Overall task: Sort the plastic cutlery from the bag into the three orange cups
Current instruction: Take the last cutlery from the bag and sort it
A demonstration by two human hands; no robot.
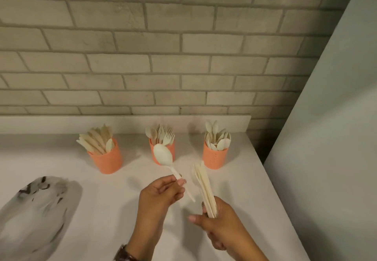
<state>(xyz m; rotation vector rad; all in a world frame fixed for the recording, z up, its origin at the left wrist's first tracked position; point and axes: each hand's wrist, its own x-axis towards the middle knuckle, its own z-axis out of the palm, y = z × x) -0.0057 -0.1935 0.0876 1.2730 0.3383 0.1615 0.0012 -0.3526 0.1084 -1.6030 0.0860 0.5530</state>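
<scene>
Three orange plastic cups stand in a row at the far side of the white table (106, 215), in front of a pale brick wall (163, 56). The left orange cup (106, 159) is filled mostly with cream plastic knives that lean left. The middle orange cup (152, 145) holds cream forks and a few rounded pieces. The right orange cup (215, 156) holds cream spoons standing bowl-up. One cream plastic spoon (163, 155) is raised in the near middle, its bowl up and overlapping the front of the middle cup in this view, its handle slanting down to the right. The left hand (159, 195) pinches that handle between curled fingers and thumb. The right hand (220, 220), just beside it to the right, is clenched around a bundle of cream cutlery (204, 185) that fans up and left towards the right cup. The pieces overlap too much to count. One crumpled translucent plastic bag (34, 209) with dark markings lies on the table at the near left, well apart from both hands. One wristwatch (124, 253) shows on the left wrist at the bottom edge.
</scene>
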